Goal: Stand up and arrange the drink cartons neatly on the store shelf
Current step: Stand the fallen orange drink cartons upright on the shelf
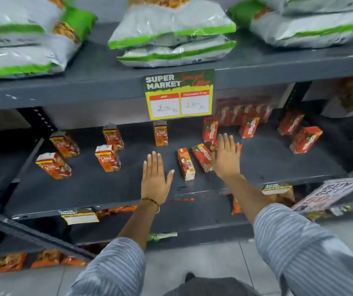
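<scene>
two striped sleeves (303,242) are reaching forward from the bottom of the frame toward the dark shelf (86,184). the left hand (154,178) is hovering flat over bare shelf surface, fingers extended and together, thumb spread, gripping nothing; a thin bracelet (152,202) is sitting at its wrist. the right hand (225,154) is also lying open, fingers straight, and is covering part of a fallen maaza carton (201,157); whether the palm is touching it cannot be told. a fallen real carton (186,164) is lying between the two hands, just left of the maaza carton and apart from the left fingertips. more real cartons (107,158) are standing scattered on the left half of the shelf, well apart from the left hand. other maaza cartons (305,139) are leaning or standing on the right, beyond the right fingertips. a price sign (179,95) is hanging from the shelf above.
</scene>
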A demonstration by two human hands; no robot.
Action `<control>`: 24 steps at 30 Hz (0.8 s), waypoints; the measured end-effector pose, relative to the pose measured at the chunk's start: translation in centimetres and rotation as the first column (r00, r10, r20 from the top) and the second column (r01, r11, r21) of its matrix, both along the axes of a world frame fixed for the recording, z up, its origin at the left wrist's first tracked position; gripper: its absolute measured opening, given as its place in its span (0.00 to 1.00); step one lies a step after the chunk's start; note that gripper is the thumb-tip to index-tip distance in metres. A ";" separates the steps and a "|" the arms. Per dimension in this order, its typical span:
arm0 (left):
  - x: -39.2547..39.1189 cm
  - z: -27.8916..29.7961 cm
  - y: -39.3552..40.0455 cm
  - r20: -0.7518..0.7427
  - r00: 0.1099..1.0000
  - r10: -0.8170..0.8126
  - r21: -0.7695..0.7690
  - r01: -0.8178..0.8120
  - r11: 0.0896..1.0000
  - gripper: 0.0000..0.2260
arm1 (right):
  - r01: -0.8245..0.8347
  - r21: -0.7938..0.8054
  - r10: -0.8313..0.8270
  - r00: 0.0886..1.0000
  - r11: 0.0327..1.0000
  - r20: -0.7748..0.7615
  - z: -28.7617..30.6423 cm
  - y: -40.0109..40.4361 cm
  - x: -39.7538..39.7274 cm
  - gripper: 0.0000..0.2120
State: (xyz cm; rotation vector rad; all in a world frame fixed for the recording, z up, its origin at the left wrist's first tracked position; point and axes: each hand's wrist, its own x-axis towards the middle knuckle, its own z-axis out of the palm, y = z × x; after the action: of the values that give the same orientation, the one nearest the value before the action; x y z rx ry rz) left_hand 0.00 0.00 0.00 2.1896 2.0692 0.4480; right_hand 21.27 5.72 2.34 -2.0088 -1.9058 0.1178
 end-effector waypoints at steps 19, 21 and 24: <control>1.7 -4.3 3.6 -0.071 0.997 -0.030 -0.233 0.013 0.972 0.28 | 0.153 -0.234 -0.229 0.911 0.960 -0.342 0.4 4.4 5.0 0.13; 1.7 -4.3 3.6 -0.081 0.996 -0.036 -0.243 0.015 0.970 0.29 | 0.204 -0.305 -0.357 0.697 0.930 -0.621 1.2 3.7 5.6 0.15; 1.6 -4.3 3.6 -0.071 0.997 -0.042 -0.235 0.024 0.972 0.29 | 0.039 -0.375 -0.369 0.294 0.926 -0.882 3.1 1.5 6.4 0.22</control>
State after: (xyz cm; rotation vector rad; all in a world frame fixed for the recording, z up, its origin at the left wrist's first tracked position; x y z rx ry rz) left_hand 1.64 3.56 -4.27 2.1281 2.0015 0.1115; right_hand 27.69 7.21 5.44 -1.6209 -0.8205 1.2874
